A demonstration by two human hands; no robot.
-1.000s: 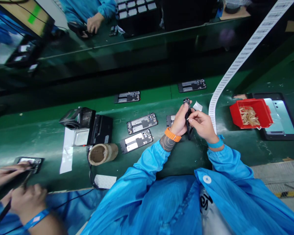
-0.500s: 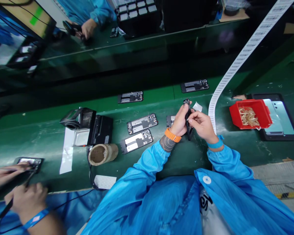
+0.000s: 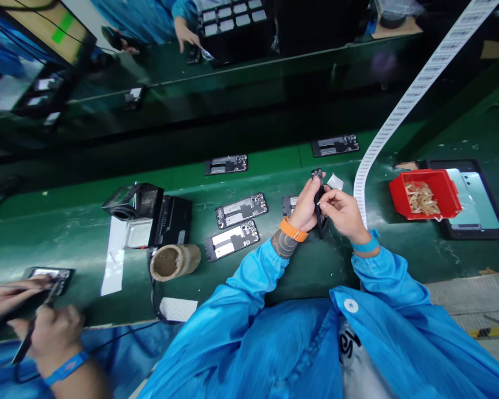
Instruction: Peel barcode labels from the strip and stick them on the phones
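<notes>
Grips a black phone [image 3: 322, 227] in the left hand [image 3: 304, 206], tilted nearly on edge, above the green table [image 3: 307, 271]. Pinches a tiny pale bit [image 3: 319, 203] between thumb and finger of the right hand [image 3: 344, 211], at the phone's side; cannot tell whether touching. Has a scrap of white paper [image 3: 335, 182] just beyond the right hand and a part-hidden phone [image 3: 288, 206] behind the left. Has an upper phone [image 3: 242, 210] and a lower phone [image 3: 233, 241] lying flat, side by side, farther left, and a red bin [image 3: 399, 194] of pale strips [image 3: 422, 198] well to the right.
</notes>
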